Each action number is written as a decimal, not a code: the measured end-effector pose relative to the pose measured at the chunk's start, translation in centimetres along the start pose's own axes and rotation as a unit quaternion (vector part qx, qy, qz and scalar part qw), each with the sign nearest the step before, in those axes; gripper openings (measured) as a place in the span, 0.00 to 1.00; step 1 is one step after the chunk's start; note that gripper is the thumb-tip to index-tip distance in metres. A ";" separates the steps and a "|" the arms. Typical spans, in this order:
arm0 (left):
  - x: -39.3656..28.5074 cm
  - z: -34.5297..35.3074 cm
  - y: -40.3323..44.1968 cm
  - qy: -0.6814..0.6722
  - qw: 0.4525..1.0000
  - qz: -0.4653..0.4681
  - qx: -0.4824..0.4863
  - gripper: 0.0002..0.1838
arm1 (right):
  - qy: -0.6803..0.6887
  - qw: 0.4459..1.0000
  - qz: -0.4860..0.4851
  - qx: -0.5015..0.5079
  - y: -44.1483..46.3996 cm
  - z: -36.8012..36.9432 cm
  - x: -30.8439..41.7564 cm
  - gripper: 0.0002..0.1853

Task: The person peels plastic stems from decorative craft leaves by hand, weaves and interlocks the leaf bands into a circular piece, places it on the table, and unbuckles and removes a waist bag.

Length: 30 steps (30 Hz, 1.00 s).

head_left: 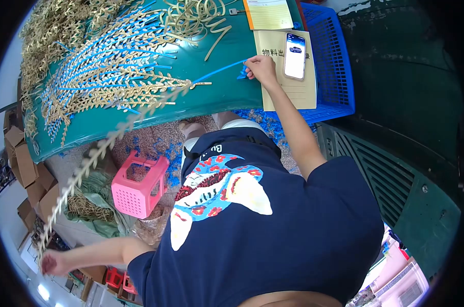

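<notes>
My right hand point(261, 69) is closed over the table's right part, pinching the end of a blue strip point(219, 70), with a small blue scrap point(242, 73) at its fingers. My left hand point(54, 262) is closed, stretched far out at the lower left and slightly blurred, on the end of a long gold leaf strand point(103, 148). This strand hangs in the air and runs up to the blue strip near the table's front edge. Gold leaf strands and blue strips point(109, 64) lie in a pile on the green table point(219, 97).
A phone point(294, 57) lies on a paper envelope point(290, 94) beside a yellow notepad point(269, 14). A blue basket point(337, 66) stands at the right. Gold ribbon curls point(191, 18) lie at the back. Below are a pink stool point(139, 187), a green sack point(96, 207) and blue scraps on the floor.
</notes>
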<state>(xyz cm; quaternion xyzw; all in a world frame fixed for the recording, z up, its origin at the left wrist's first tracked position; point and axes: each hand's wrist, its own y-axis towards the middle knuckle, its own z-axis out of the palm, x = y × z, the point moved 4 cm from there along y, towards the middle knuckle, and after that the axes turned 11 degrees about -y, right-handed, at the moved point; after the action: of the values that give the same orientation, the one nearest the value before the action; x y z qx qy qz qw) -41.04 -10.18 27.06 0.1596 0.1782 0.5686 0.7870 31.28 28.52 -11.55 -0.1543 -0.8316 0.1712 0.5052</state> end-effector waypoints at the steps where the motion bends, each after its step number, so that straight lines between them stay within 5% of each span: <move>1: -2.4 1.8 0.9 0.074 0.993 0.089 0.035 0.12 | 0.000 1.000 -0.001 0.006 -0.2 0.4 -0.1 0.08; 3: -6.3 4.9 2.1 0.221 0.946 0.231 0.063 0.12 | -0.006 1.000 -0.006 0.028 -0.9 1.3 -0.3 0.08; 8: -8.9 7.1 2.9 0.407 0.886 0.219 0.035 0.10 | -0.023 0.992 -0.019 0.126 -5.5 2.0 -4.6 0.07; 10: -9.4 7.3 3.2 0.436 0.873 0.214 0.031 0.09 | -0.051 0.983 0.061 0.164 -8.2 0.9 -8.1 0.07; 13: -9.9 7.3 3.5 0.470 0.859 0.203 0.026 0.09 | -0.091 0.984 0.101 0.117 -10.6 -1.4 -11.0 0.07; 18: -10.5 7.3 4.2 0.513 0.840 0.174 0.032 0.11 | -0.358 0.925 -0.082 0.099 -12.6 -1.7 -12.4 0.08; 22: -10.5 6.5 4.8 0.602 0.792 0.078 0.067 0.13 | -0.542 0.809 -0.118 0.196 -13.1 -0.4 -7.6 0.12; 24: 4.6 9.5 -9.4 0.773 0.624 0.074 0.091 0.13 | -0.592 0.757 -0.159 0.226 -12.9 0.4 -5.2 0.11; 26: 7.6 7.0 -12.3 0.811 0.583 -0.031 0.032 0.16 | -0.577 0.759 -0.192 0.235 -13.1 2.2 -0.7 0.10; 27: 8.3 4.9 -13.8 0.841 0.527 -0.086 0.090 0.17 | -0.569 0.758 -0.211 0.240 -13.3 3.6 1.5 0.09; 30: 11.7 0.0 -19.8 0.794 0.558 -0.239 -0.026 0.19 | -0.369 0.781 -0.446 0.235 -15.8 11.2 8.5 0.09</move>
<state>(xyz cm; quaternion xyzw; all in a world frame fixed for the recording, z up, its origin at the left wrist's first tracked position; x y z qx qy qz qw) -21.07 -4.99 16.91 -0.4254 0.7482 0.2603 0.4376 16.21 16.64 -2.72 0.4323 -0.8643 0.1611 0.2005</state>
